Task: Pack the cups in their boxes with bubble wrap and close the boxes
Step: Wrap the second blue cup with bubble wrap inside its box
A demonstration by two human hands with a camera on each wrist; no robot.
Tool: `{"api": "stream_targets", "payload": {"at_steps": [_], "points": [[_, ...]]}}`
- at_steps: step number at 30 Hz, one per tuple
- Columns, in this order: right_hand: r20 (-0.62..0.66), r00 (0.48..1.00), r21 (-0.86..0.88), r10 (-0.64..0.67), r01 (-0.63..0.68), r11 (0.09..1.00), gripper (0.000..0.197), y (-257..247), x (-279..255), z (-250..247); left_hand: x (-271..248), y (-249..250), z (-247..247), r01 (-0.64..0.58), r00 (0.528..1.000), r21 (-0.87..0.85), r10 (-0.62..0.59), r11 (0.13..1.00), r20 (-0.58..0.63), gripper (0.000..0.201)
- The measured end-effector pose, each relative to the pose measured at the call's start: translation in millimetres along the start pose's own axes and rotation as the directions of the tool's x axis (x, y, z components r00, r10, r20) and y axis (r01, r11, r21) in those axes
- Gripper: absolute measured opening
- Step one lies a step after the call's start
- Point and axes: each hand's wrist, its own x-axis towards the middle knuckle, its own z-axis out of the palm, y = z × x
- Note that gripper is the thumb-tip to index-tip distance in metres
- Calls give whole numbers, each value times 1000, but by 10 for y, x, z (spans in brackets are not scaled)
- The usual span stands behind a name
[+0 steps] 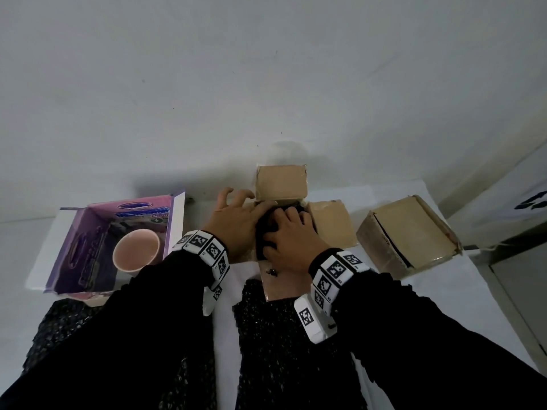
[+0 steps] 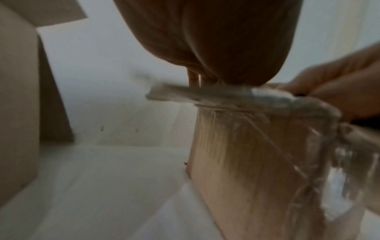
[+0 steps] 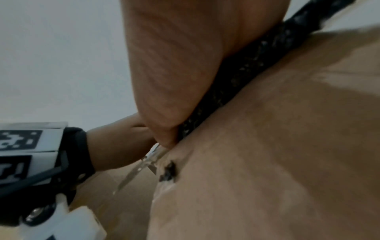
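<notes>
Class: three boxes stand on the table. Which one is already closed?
The brown box at far right: its flaps are folded shut, while the middle brown box and purple box stand open.

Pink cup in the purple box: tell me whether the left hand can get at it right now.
Probably yes: the pink cup stands uncovered in the open purple box, but the left hand is busy at the brown box.

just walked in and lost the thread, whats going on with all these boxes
A person is packing cups. Both hands, the left hand and the right hand, press a bundle of black bubble wrap down into the open middle box, whose flaps are still spread. A pink cup sits unwrapped in the purple box on the left. A third brown box on the right looks closed. More black bubble wrap lies on the table near the person.
</notes>
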Motion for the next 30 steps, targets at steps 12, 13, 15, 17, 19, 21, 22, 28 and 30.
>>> {"api": "stream_targets", "payload": {"at_steps": [12,13,15,17,19,21,22,28,30], "points": [[88,996,-24,-18,20,1000,41,88,89,-72,-78,14,86,214,964,-537,-265,816,-18,33],[5,1000,-27,-6,6,1000,45,117,56,-58,-95,26,78,230,961,-527,-277,818,-12,33],[-168,983,63,72,-62,996,44,184,-49,-51,-141,54,59,256,953,-508,-303,822,-9,36],[-179,970,145,164,-139,980,40,232,-154,-81,-199,101,51,274,949,-496,-314,824,3,42],[-81,979,114,187,-177,978,34,229,-227,-103,-265,162,56,252,961,-460,-278,851,13,46],[-58,989,140,139,-129,982,20,174,-255,-126,-325,207,72,195,979,-367,-204,910,12,50],[-59,993,179,105,-93,979,14,140,-265,-143,-347,218,79,163,985,-332,-171,929,7,49],[101,995,126,-9,-3,992,19,142,-307,-141,-390,239,79,-44,998,-341,28,939,-52,39],[111,994,122,4,-18,992,29,184,-326,-144,-422,219,92,-86,996,-291,76,953,-44,39]]}}
